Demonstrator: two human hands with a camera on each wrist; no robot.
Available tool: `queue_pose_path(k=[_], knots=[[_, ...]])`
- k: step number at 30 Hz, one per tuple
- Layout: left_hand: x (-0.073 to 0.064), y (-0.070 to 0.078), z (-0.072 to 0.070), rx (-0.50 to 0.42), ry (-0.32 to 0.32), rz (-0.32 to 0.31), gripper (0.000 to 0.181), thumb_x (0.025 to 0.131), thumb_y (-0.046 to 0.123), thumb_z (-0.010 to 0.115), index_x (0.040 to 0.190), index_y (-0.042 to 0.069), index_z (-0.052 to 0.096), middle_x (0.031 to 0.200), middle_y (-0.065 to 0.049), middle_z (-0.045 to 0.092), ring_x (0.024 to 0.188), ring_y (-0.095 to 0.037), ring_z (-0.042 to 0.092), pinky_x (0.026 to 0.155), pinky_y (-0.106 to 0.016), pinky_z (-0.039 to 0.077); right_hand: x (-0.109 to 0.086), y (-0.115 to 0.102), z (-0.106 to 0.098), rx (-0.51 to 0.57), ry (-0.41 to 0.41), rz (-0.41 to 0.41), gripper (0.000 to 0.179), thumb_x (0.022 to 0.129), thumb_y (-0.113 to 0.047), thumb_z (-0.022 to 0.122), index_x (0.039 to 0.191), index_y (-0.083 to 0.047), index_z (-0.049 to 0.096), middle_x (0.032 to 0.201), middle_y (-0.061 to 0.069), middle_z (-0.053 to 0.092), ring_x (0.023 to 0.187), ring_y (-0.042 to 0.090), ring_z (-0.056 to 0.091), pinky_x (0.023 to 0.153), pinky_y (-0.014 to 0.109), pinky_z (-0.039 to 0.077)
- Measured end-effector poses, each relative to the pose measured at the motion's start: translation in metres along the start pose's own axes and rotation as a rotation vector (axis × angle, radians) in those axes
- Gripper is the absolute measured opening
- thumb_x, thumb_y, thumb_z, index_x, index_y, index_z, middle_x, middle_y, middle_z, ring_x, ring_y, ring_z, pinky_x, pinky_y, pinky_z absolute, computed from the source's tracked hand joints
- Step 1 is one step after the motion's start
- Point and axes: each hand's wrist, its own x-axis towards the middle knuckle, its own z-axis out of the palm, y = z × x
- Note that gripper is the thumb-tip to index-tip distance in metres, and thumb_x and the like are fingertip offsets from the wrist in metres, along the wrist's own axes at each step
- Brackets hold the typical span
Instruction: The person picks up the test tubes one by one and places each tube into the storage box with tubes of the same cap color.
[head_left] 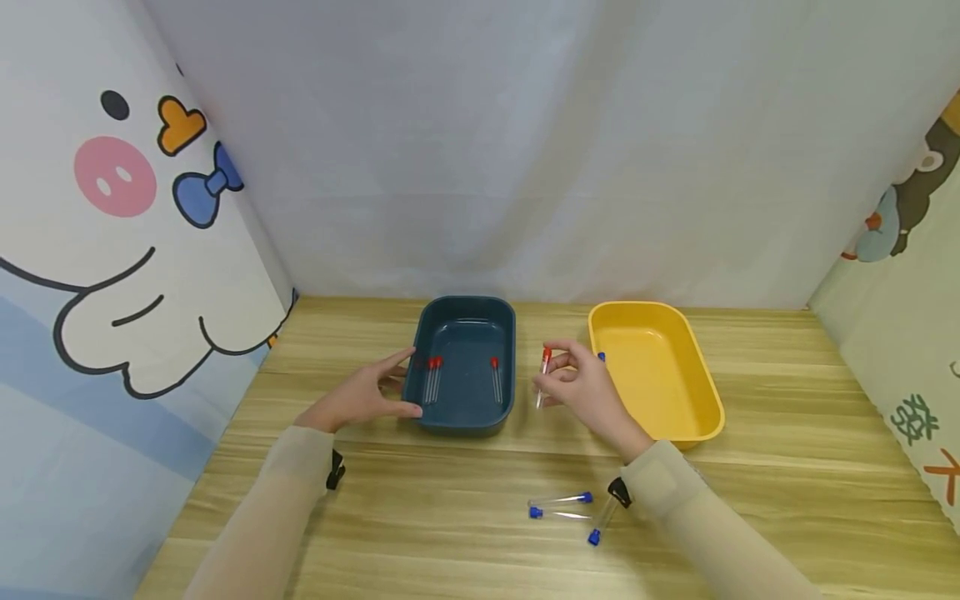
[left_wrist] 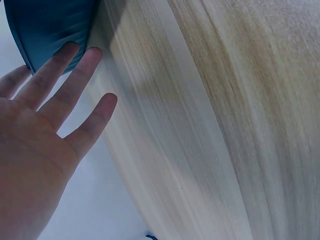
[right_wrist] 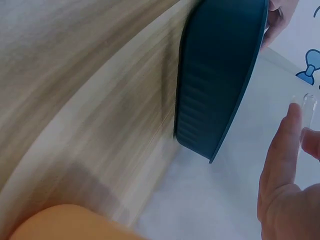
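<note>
My left hand (head_left: 367, 396) reaches the left side of a dark blue bin (head_left: 461, 430), with thumb and fingers spread at its rim. In the left wrist view its fingers (left_wrist: 75, 92) are straight, close by the bin's outer wall. Between the two bins, my right hand (head_left: 588, 396) pinches a clear test tube (head_left: 543, 379) with a red cap, held nearly upright with the cap on top. Inside the blue bin lie several red-capped test tubes, a group at the left (head_left: 432, 383) and others at the right (head_left: 497, 383).
A yellow bin (head_left: 660, 375) stands to the right, partly behind my right forearm; a blue cap (head_left: 602, 357) shows at its left inner side. Nearer on the wooden table (head_left: 420, 517) lie 3 blue-capped test tubes (head_left: 562, 500). A pale curtain (head_left: 480, 167) hangs behind.
</note>
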Motion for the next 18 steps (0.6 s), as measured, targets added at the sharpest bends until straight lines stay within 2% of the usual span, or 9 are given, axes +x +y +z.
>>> queue_pose_path(k=[6, 8, 18], knots=[[0.000, -0.002, -0.001, 0.005, -0.002, -0.002, 0.111, 0.082, 0.052, 0.084, 0.167, 0.029, 0.016, 0.157, -0.018, 0.048, 0.138, -0.037, 0.056, 0.113, -0.060, 0.046, 0.016, -0.006, 0.014, 0.006, 0.001, -0.009, 0.054, 0.091, 0.000, 0.075, 0.140, 0.004, 0.053, 0.098, 0.012, 0.063, 0.073, 0.008, 0.069, 0.071, 0.040, 0.066], [0.000, -0.002, -0.001, 0.000, -0.002, -0.008, 0.111, 0.082, 0.052, 0.084, 0.167, 0.030, 0.016, 0.157, -0.018, 0.048, 0.138, -0.037, 0.056, 0.113, -0.060, 0.046, 0.022, -0.007, 0.019, -0.002, 0.001, -0.011, 0.055, 0.090, -0.001, 0.077, 0.140, 0.004, 0.055, 0.099, 0.013, 0.063, 0.075, 0.012, 0.071, 0.073, 0.040, 0.066], [-0.001, -0.002, -0.001, -0.004, 0.001, 0.000, 0.111, 0.081, 0.054, 0.084, 0.166, 0.033, 0.017, 0.157, -0.016, 0.048, 0.138, -0.036, 0.056, 0.113, -0.059, 0.046, 0.044, -0.012, 0.044, -0.154, 0.003, 0.011, 0.060, 0.090, -0.012, 0.081, 0.143, 0.001, 0.056, 0.116, 0.019, 0.067, 0.091, 0.018, 0.072, 0.081, 0.030, 0.064]])
